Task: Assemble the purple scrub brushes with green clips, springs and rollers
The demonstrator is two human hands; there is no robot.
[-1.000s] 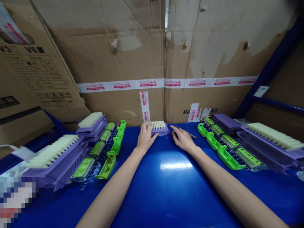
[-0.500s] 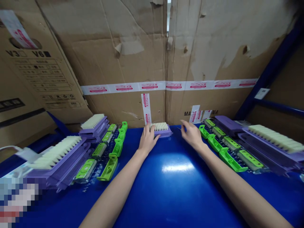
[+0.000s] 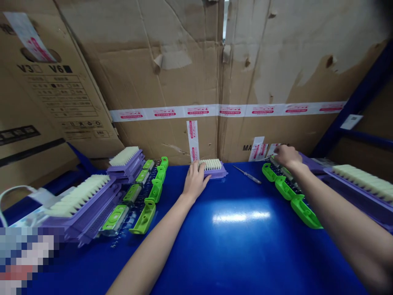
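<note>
My left hand [image 3: 195, 181] is closed around the left end of a purple plastic part with a cream bristled top [image 3: 211, 166] at the back of the blue table. Its thumb lies along the part's front side. Over at the back right, my right hand [image 3: 287, 156] reaches down onto a row of clear and green blocks, fingers bent together. Whatever is between those fingers is hidden. A thin screwdriver [image 3: 248, 175] with a clear handle lies on the table between my hands. Near my right wrist runs a row of bright green curved pieces [image 3: 285, 188].
Left on the blue table [image 3: 233, 254] are stacked purple bristled parts [image 3: 81, 198], clear blocks with green tops [image 3: 115, 219], springs and green curved pieces [image 3: 144, 217]. More purple bristled parts [image 3: 364, 180] sit at right. Taped cardboard [image 3: 166, 90] stands behind; a blue post [image 3: 353, 102] rises right.
My right hand has moved right, from beside the table's middle to above the row of green-topped blocks. The screwdriver now shows in full. My left hand stays on the purple part.
</note>
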